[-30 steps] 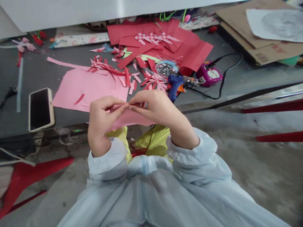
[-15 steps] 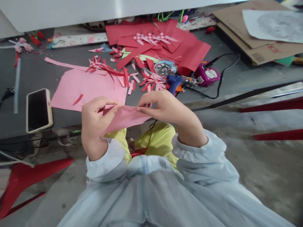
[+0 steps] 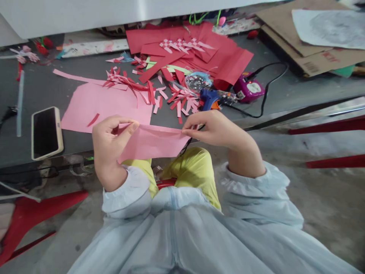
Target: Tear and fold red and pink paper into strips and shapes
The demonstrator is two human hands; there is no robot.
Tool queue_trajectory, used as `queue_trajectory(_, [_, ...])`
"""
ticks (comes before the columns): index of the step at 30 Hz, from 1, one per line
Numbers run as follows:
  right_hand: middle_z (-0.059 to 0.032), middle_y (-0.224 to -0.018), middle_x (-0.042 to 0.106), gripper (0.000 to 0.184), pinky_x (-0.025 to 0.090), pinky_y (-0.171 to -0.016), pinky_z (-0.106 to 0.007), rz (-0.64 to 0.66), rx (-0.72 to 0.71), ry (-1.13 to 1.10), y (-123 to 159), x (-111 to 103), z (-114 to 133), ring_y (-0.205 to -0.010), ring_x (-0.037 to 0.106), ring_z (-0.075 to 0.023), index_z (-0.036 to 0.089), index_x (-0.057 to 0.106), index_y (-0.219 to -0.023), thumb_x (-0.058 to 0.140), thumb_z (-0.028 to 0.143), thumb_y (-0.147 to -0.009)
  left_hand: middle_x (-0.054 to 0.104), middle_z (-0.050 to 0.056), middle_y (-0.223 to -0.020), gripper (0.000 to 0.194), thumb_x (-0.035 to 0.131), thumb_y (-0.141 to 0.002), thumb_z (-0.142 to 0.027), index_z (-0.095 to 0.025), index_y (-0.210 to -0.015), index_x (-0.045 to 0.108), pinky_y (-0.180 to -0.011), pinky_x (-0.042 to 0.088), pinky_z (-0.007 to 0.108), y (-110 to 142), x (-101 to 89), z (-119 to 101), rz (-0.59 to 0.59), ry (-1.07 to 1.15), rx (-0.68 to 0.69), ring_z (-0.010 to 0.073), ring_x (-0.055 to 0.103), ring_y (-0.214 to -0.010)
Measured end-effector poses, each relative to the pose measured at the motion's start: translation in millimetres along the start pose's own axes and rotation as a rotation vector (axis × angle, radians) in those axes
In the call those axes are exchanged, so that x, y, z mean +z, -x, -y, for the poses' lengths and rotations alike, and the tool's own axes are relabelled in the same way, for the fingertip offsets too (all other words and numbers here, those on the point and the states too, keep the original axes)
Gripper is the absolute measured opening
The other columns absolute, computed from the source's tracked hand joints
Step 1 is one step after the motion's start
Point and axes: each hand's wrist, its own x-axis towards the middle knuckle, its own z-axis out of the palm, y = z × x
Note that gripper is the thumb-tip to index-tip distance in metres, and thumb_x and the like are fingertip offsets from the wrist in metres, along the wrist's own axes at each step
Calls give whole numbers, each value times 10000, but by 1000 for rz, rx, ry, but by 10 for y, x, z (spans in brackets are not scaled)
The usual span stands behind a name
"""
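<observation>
A pink sheet of paper (image 3: 158,142) hangs between my two hands over my lap, just off the table's front edge. Its upper edge looks folded over in a narrow band. My left hand (image 3: 112,146) pinches that edge near its left end, thumb on top. At the upper right corner, my right hand (image 3: 212,127) pinches it between thumb and fingertips. Behind my left hand, a larger pink sheet (image 3: 105,102) lies flat on the table, with a small red strip (image 3: 93,120) on it.
A phone (image 3: 47,133) lies at the table's left front. Beyond my hands are red and pink paper strips (image 3: 182,101), red sheets (image 3: 228,57), a blue glue gun (image 3: 209,99) and a purple box (image 3: 249,89) with a black cable. Cardboard (image 3: 308,61) sits at the right.
My right hand has moved to the right along the pink paper's upper edge, to its corner. My left hand has shifted slightly left. More of the sheet now shows between them.
</observation>
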Motion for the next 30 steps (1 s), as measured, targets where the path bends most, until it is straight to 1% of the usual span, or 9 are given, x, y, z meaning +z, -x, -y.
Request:
queue_trajectory(3, [-41,-740,742,162,473,-656,-297,4,49,-24,54,-17,-69,-681,625,-158,194,728,-764,625,293,-839,770,-39,-760,55,822,-772,-243,-280,-768,781,-665,532,272,-7,-13,35,-20,11,7,137,694,-706])
queue_trajectory(8, [-45,-741,739,179,453,-619,-316,-41,123,-50,162,-34,-184,-673,626,-174,207,721,-752,633,334,-842,774,-42,-740,61,829,-752,-225,-270,-758,788,-644,525,246,-14,-23,74,-57,10,-23,128,693,-690])
queue_trajectory(11, [-48,-731,730,193,448,-612,-330,-59,135,-80,215,-44,-229,-678,627,-190,217,719,-753,642,367,-846,773,-45,-740,59,833,-745,-232,-272,-758,792,-646,526,245,-16,-19,93,-59,3,-46,128,691,-689])
queue_trajectory(16, [-46,-725,714,157,436,-605,-334,-126,137,-74,264,-60,-240,-695,621,-198,240,701,-754,652,347,-857,769,-36,-717,69,858,-730,-274,-267,-762,798,-608,515,251,-26,-24,133,-72,-7,-61,131,682,-656])
queue_trajectory(19, [-42,-753,726,140,463,-632,-327,-106,103,-63,259,-47,-218,-718,647,-198,234,702,-781,649,335,-863,775,-29,-738,65,853,-742,-268,-270,-759,791,-632,539,263,-35,8,115,-36,10,-80,142,702,-687])
queue_trajectory(22, [-45,-782,735,141,483,-664,-319,-86,61,-48,208,14,-186,-729,657,-188,220,708,-795,642,322,-866,776,-26,-748,71,834,-752,-224,-274,-753,783,-644,554,269,-42,103,65,35,54,-81,143,708,-701])
queue_trajectory(25, [-48,-776,724,144,475,-666,-312,-102,13,-44,113,109,-135,-713,641,-175,200,708,-794,645,305,-870,780,-11,-753,46,811,-760,-220,-261,-761,789,-622,541,268,-45,229,16,136,72,-73,143,701,-686])
queue_trajectory(30, [-31,-743,711,140,441,-664,-298,-135,-78,-71,-64,225,38,-700,608,-155,191,705,-785,652,281,-877,770,-9,-728,21,770,-761,-219,-226,-757,790,-606,498,249,-42,397,-60,256,55,-93,138,681,-666])
